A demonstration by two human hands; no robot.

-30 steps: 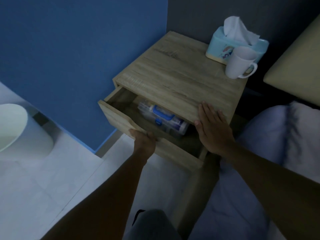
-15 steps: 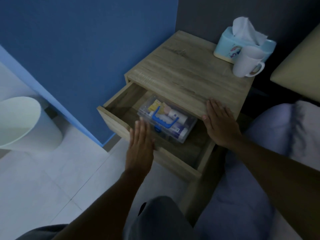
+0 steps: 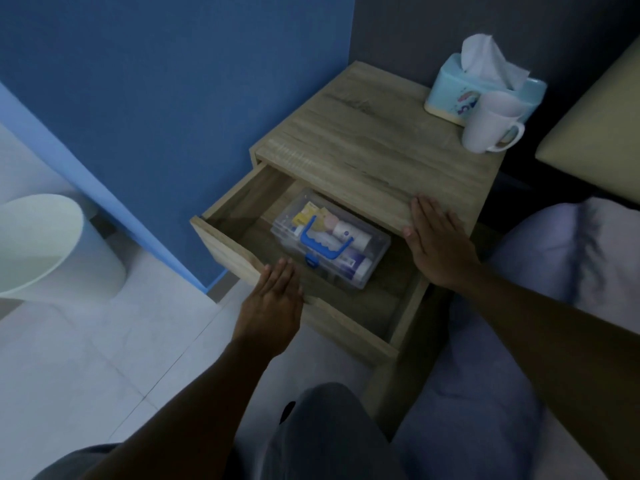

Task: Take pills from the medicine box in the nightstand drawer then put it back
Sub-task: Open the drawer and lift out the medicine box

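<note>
Drawer [image 3: 242,216] of the nightstand [image 3: 374,150] stands pulled out. Medicine box [image 3: 330,239] lies flat on the drawer floor, towards the back and right, partly under the tabletop overhang.

Box: clear hard plastic, blue folding handle [image 3: 325,242] lying flat on the lid, small blue latch [image 3: 310,261] on the near edge. Tubes and packets visible through the lid. Judged light, stiff, a little slick on the walls; contents likely to shift if tipped. Best hold: hook the handle, or pinch both long sides and lift level. Latch must hold or the lid may drop open.

Left hand [image 3: 273,303] hovers flat over the drawer front, fingers extended and together, holding nothing. Right hand [image 3: 436,240] lies palm down, fingers spread open, on the front edge of the tabletop, gripping nothing.

Surface: pale wood-grain laminate, matte. Tissue box [image 3: 485,84] and white mug [image 3: 491,123] at the rear right corner, well apart from the hands.

Room: dim. Blue wall at left, pale tiled floor [image 3: 86,358], white bin [image 3: 41,244] at far left, bed [image 3: 571,258] at right.
</note>
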